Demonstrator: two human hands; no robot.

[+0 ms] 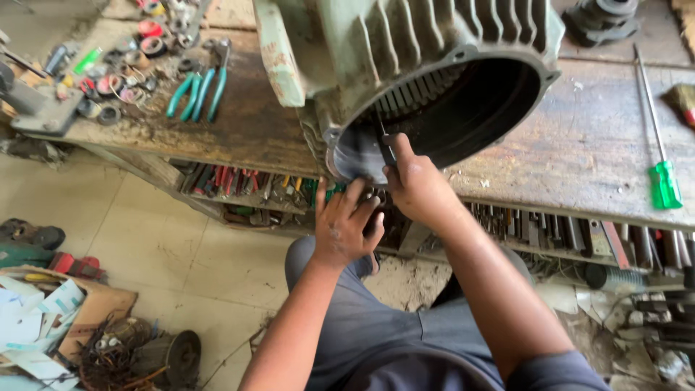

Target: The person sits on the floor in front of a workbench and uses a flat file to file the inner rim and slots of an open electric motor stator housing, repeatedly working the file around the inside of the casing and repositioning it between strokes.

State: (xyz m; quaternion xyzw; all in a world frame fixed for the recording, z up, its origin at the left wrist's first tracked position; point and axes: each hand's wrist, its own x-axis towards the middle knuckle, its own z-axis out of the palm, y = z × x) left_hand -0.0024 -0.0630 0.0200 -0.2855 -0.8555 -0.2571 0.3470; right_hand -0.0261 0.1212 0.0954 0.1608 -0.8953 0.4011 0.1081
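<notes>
Pinching a thin dark tool (386, 147) inside the motor housing (434, 80) — right hand (416, 185) fisted; left hand (346, 226) spread, empty.

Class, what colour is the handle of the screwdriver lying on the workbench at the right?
Translucent green; the screwdriver shows only in the head view.

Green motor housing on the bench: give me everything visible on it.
The motor housing is a large cast-metal shell, worn pale green, with cooling fins along its outside. It lies on its side on the wooden workbench, its open round end over the front edge, facing the person. Slotted stator laminations line the dark, empty bore. The right hand holds a thin dark tool at the lower rim; the left hand is just below, fingers spread.
</notes>
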